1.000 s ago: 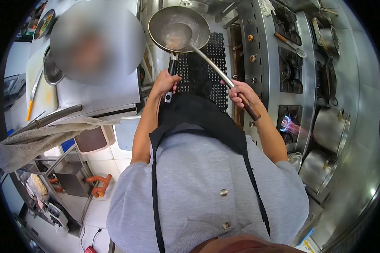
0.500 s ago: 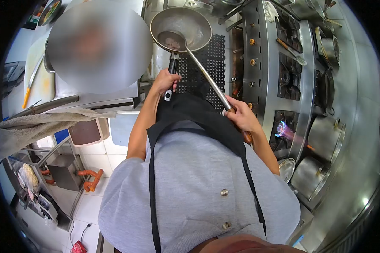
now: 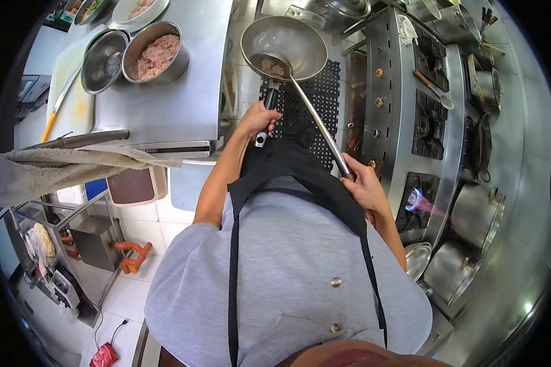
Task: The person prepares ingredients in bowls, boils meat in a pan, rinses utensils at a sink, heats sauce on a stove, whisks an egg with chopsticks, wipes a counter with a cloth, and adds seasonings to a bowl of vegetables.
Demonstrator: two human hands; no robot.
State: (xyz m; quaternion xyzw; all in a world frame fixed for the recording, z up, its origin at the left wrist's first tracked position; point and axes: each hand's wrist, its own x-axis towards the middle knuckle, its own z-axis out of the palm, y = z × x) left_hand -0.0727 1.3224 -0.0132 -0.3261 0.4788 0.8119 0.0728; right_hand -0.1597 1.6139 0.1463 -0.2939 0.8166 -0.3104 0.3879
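Note:
My left hand (image 3: 260, 119) is closed around the black handle of a steel wok (image 3: 309, 52), which is held up above the floor between the worktable and the stove. My right hand (image 3: 364, 185) grips the wooden end of a long-handled ladle (image 3: 315, 119). The ladle's bowl rests inside the wok on its near left side, with pale pieces of meat (image 3: 272, 66) in it. Whether the bowl touches the wok's wall I cannot tell.
On the left, the steel worktable (image 3: 165, 113) bears a bowl of raw minced meat (image 3: 159, 57), an empty metal bowl (image 3: 98, 64) and a knife (image 3: 58, 107) on a cutting board. To the right runs a gas stove (image 3: 404, 122) with a lit burner flame (image 3: 417, 200). Large pots (image 3: 474, 211) stand beyond.
The whole view has shifted, so table, wok and stove sit farther right. Bowls on the table, blurred over before, now show. Both hands keep the same grips.

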